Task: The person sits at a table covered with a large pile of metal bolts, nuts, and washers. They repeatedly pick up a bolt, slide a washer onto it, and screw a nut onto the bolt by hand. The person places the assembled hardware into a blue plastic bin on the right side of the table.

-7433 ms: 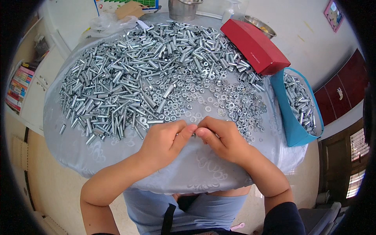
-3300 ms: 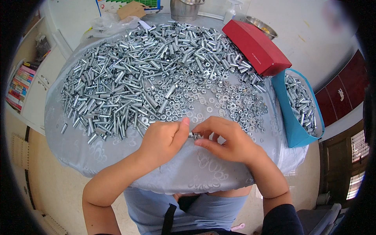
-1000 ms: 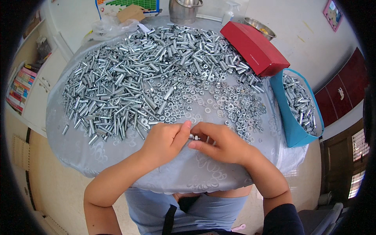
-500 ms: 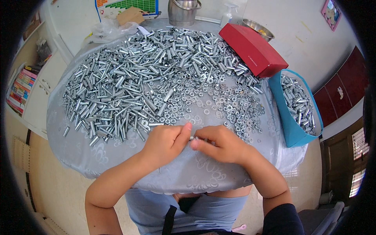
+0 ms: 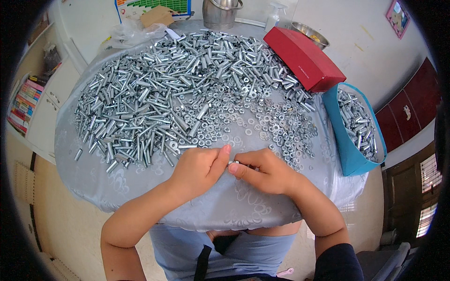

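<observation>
My left hand (image 5: 200, 167) is closed in a fist, thumb on top, around a thin metal bolt that its fingers almost wholly hide. Close against it, my right hand (image 5: 265, 172) pinches a small silver nut (image 5: 236, 162) between thumb and forefinger, at the bolt's end. Both hands are just above the near part of the table, in front of the heap. Beyond my left hand lie many loose metal bolts and sleeves (image 5: 140, 98). Past my right hand are scattered nuts and washers (image 5: 286, 133).
A blue fabric bin (image 5: 346, 152) filled with metal sleeve pieces stands at the table's right edge. Behind it lies a red box (image 5: 304, 61). A metal bucket (image 5: 219, 15), a spray bottle (image 5: 274, 18), a steel bowl (image 5: 318, 38) and a plastic bag (image 5: 136, 33) are along the back.
My right thumb and forefinger have shifted slightly on the nut, and more of the metal shows between them. My left hand keeps nearly the same place and grip.
</observation>
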Tool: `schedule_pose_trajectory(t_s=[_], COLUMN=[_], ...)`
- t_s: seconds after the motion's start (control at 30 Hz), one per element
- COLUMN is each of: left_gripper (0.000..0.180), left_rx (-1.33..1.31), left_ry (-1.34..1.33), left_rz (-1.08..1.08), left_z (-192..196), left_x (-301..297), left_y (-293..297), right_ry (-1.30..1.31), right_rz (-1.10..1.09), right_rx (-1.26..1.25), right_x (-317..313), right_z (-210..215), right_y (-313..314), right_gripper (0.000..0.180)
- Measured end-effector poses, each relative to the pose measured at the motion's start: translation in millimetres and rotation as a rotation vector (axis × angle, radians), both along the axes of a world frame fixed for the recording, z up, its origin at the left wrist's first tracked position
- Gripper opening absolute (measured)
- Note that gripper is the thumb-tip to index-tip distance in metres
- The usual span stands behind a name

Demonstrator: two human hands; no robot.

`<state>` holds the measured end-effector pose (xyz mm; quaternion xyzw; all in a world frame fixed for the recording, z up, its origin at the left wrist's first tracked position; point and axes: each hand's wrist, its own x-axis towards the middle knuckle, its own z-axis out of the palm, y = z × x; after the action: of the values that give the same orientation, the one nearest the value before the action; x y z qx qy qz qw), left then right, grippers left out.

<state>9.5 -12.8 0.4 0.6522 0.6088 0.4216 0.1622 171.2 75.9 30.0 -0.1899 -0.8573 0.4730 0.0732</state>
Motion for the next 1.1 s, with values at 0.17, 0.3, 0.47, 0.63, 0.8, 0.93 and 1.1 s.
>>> schedule_pose_trajectory(t_s=[0.17, 0.3, 0.47, 0.63, 0.8, 0.93, 1.1], left_gripper=[0.034, 0.03, 0.02, 0.036, 0.034, 0.033, 0.032], left_rx=[0.141, 0.199, 0.338, 0.21, 0.177, 0.176, 0.167], left_ry=[0.08, 0.107, 0.155, -0.16, -0.261, -0.234, -0.244], left_rz=[-0.023, -0.032, 0.021, 0.052, 0.061, 0.058, 0.064], left_z=[3, 5, -8, 0, 1, 0, 1], left_x=[0, 1, -5, -5, -6, -5, -2], left_y=[-1, 0, 0, -1, 0, 1, 2], right_ry=[-0.073, 0.023, 0.081, 0.238, 0.92, 1.275, 1.215], right_rz=[-0.048, -0.015, -0.004, -0.196, -0.236, -0.365, -0.436], right_rx=[-0.443, -0.647, -0.732, -0.63, -0.857, -1.048, -1.089], right_x=[-3, -3, -7, 2, 39, 87, 87], right_z=[2, -10, -8, 1, 12, 40, 8], right_y=[-2, 3, 1, 16, 70, 113, 133], right_gripper=[0.047, 0.046, 0.045, 0.047, 0.041, 0.045, 0.027])
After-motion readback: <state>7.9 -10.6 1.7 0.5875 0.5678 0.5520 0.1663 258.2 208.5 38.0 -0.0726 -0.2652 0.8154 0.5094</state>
